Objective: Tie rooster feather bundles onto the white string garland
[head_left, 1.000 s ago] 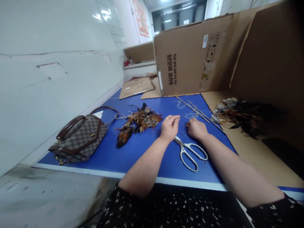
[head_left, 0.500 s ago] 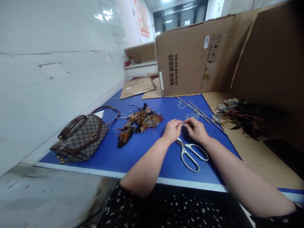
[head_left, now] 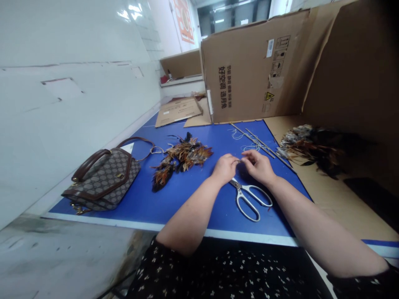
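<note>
My left hand (head_left: 225,169) is closed in a pinch, and a small dark bit shows at its fingertips, too small to name. Close beside it, my right hand (head_left: 257,166) has its fingers curled, thumb and fingertips near that same bit. Just below both hands lie scissors (head_left: 245,197) with silver handles, their blades partly hidden under my left hand. A bunch of brown and black feathers (head_left: 183,155) rests on the blue tabletop (head_left: 183,207), left of my hands. Beyond my right hand are thin sticks (head_left: 260,143) with loose pale thread (head_left: 252,145).
A patterned handbag (head_left: 106,178) with a brown handle stands at the left by the wall. A large cardboard box (head_left: 249,79) rises at the back. More feathers (head_left: 314,147) lie on cardboard at the right. Flat cardboard (head_left: 177,111) lies at the far end.
The view has shifted slightly. My right hand's fingers have lifted and spread a little from the left fingertips. The scissors, feathers and handbag lie as before.
</note>
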A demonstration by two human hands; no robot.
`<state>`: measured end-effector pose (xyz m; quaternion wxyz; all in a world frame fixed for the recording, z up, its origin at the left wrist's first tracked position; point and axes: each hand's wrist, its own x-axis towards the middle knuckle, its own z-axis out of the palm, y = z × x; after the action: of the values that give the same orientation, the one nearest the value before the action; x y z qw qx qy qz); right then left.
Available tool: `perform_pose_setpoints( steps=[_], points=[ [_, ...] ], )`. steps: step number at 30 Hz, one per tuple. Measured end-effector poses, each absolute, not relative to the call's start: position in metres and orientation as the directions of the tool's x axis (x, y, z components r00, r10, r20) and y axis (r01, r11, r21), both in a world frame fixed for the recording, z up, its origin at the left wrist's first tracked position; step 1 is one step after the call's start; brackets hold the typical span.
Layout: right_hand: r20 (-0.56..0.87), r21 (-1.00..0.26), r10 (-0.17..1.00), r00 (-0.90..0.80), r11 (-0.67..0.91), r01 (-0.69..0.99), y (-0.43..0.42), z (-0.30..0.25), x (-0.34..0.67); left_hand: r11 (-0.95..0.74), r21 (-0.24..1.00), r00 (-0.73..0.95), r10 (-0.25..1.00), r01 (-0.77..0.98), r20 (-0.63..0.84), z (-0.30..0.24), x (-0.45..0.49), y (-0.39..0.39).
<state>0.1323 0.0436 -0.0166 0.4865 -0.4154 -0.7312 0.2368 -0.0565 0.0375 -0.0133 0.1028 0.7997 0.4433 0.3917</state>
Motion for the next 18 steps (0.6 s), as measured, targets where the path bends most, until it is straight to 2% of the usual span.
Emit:
perform_pose_setpoints(
  steps=[7, 12, 16, 18],
  points=[
    [0.277, -0.794, 0.876, -0.395, 0.441, 0.418, 0.045, 0.010, 0.148, -0.538, 0.509, 0.250, 0.812, 0.672, 0.528, -0.012, -0.063, 0.042],
    [0.106, -0.635, 0.739, -0.665, 0.565, 0.526, 0.028, 0.049, 0.167, -0.530, 0.536, 0.206, 0.811, 0.657, 0.548, -0.013, -0.063, 0.044],
    [-0.092, -0.541, 0.688, -0.719, 0.572, 0.617, -0.001, 0.056, 0.180, -0.539, 0.531, 0.202, 0.800, 0.654, 0.564, -0.013, -0.062, 0.044],
    [-0.110, -0.514, 0.670, -0.734, 0.594, 0.619, -0.011, 0.049, 0.186, -0.549, 0.519, 0.215, 0.794, 0.656, 0.569, -0.013, -0.061, 0.043]
  ],
)
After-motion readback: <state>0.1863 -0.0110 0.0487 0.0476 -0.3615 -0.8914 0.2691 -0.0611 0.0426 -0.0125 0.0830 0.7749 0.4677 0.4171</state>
